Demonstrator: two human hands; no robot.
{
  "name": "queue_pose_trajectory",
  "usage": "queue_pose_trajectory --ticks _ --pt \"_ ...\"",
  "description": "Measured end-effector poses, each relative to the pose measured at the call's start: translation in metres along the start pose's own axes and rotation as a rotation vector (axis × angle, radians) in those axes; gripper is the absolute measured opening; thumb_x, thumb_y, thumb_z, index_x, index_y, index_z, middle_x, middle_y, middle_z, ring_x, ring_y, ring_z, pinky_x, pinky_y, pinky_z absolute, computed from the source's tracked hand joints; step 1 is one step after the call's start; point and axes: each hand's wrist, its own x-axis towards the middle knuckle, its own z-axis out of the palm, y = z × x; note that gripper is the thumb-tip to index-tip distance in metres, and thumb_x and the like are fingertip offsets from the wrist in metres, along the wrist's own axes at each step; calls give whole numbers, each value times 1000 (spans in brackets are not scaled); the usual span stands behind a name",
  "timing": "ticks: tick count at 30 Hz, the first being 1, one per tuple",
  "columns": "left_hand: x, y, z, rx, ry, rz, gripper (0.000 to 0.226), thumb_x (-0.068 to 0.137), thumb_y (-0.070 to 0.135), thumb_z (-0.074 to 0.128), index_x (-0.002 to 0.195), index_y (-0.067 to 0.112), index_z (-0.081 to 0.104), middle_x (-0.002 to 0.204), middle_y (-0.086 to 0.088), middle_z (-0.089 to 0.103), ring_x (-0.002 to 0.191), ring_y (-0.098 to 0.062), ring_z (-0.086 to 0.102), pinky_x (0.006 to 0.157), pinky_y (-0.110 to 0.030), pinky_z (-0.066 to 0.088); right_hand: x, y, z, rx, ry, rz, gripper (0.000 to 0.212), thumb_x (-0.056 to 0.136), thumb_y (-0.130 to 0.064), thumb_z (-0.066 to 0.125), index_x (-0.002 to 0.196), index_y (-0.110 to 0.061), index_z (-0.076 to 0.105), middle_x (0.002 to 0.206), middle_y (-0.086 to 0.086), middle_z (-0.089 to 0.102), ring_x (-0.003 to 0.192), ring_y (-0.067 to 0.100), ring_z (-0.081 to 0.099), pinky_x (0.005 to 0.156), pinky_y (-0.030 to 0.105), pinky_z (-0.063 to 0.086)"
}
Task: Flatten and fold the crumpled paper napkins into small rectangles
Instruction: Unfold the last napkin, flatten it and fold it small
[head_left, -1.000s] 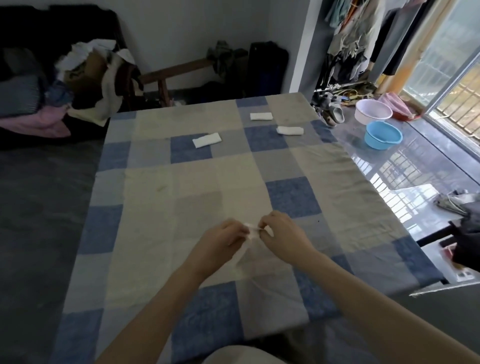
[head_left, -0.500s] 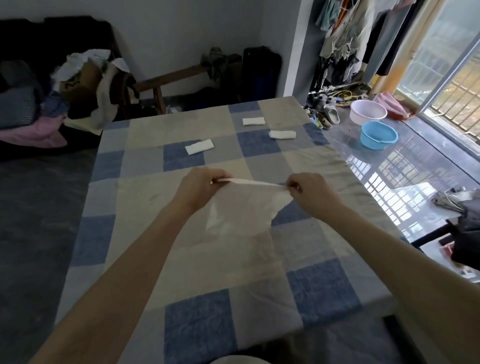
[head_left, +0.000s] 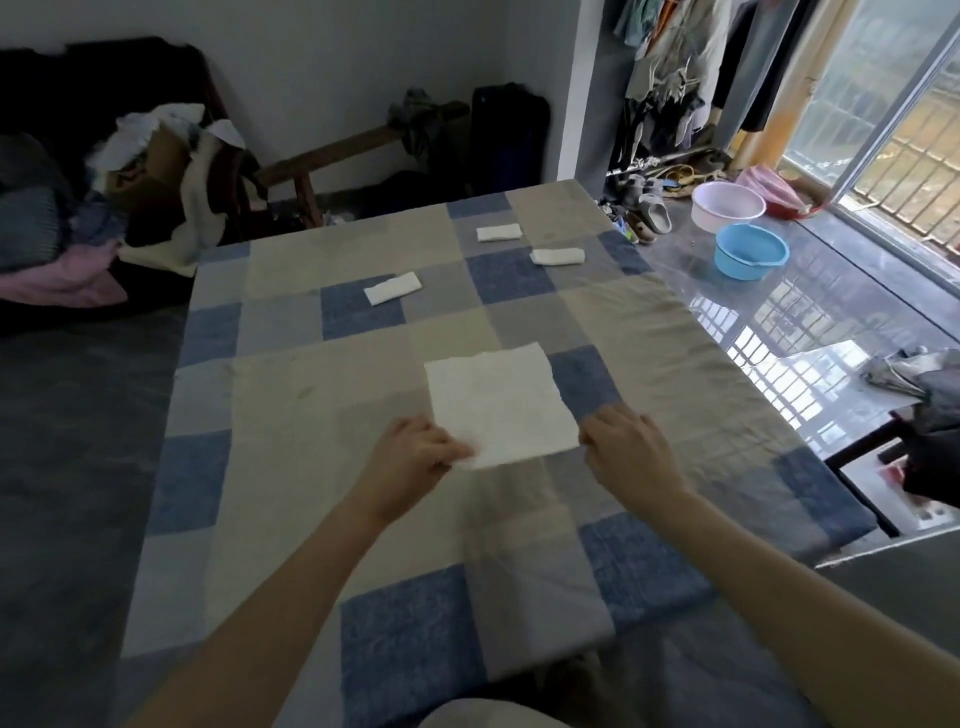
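A white paper napkin (head_left: 498, 405) lies spread open and nearly flat on the checked tablecloth (head_left: 311, 467), in the middle of the table. My left hand (head_left: 415, 457) pinches its near left corner. At the near right corner, my right hand (head_left: 623, 449) pinches the napkin's edge. Three folded napkins lie farther back: one (head_left: 392, 288) on a blue square, one (head_left: 498, 233) near the far edge, one (head_left: 557, 256) to its right.
The table's right edge borders a glossy floor with a blue basin (head_left: 750, 252) and a white basin (head_left: 727, 205). Clothes hang at the back right. A pile of laundry (head_left: 104, 197) sits at the left, and a wooden bench (head_left: 337, 156) stands behind the table.
The small wad held between both hands was pulled open in the air, then laid down. Now the napkin rests spread on the cloth, with both hands at its near corners.
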Motion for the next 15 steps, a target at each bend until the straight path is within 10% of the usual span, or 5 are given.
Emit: queue_pose_trajectory --ticks 9,15 --pt "-76 103 75 -115 -498 203 28 82 34 46 89 27 72 77 8 69 73 -17 63 65 -26 44 -79 17 58 -64 -385 145 5 85 -20 58 81 -22 57 89 -3 57 89 21 54 67 30 32" --pt "-37 111 73 -367 -387 -223 28 90 43 49 99 25 68 96 6 66 88 -12 56 78 -29 45 -80 38 56 29 -413 312 9 89 -17 52 91 -22 60 100 -1 55 100 22 53 76 33 44"
